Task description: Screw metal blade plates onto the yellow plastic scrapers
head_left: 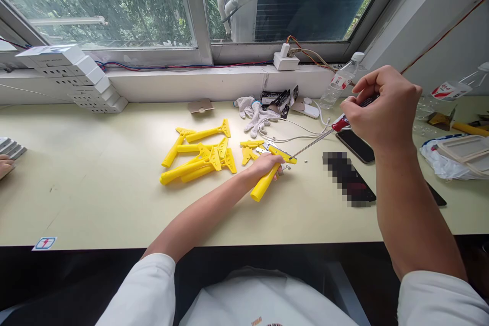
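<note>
My left hand is closed around a yellow scraper handle, its wide head pointing up and to the right. In my right hand is a screwdriver with a red and dark grip, held from above at a slant. Its metal tip meets the scraper's head, though the exact contact is too small to make out. Several more yellow scraper handles lie in a pile left of my left hand. Small yellow head pieces and silvery metal plates rest just behind it. A tiny screw lies to the right.
White gloves, black packets and a white cable lie at the back. Phones, a pixelated dark item, plastic bottles and a plastic bag occupy the right. Stacked white boxes stand back left; another person's hand shows at the left edge.
</note>
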Demonstrator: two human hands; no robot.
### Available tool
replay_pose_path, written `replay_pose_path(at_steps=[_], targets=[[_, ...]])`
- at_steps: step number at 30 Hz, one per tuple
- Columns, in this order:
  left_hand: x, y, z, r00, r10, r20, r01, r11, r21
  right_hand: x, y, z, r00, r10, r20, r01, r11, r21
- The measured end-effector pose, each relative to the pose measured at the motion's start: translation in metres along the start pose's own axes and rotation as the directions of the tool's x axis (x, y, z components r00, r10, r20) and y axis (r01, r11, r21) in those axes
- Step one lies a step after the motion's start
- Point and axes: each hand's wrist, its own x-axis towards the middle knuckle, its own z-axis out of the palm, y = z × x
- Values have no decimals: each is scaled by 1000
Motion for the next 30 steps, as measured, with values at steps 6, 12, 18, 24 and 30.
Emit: replay_pose_path(at_steps=[6, 12, 18, 24, 30], targets=[[-2, 2, 0, 1000, -5, -6, 5, 1000, 15, 1, -3, -1, 999, 29, 24, -28, 999, -28], [-7, 8, 2, 999, -27, -21, 28, 999, 21, 0, -2, -3, 999, 14, 51, -13, 1000, -9], [-7, 11, 3, 998, -51, -34, 53, 997, 49, 3, 10, -7, 967, -56, 247, 32, 994, 100], [-3, 6, -3, 998, -32, -59, 36, 997, 66, 7, 5, -5, 899, 15, 437, 25, 996, -84], [-4, 3, -2, 997, -12, -81, 14, 999, 28, 10, -6, -18, 856, 64, 513, 68, 970, -234]])
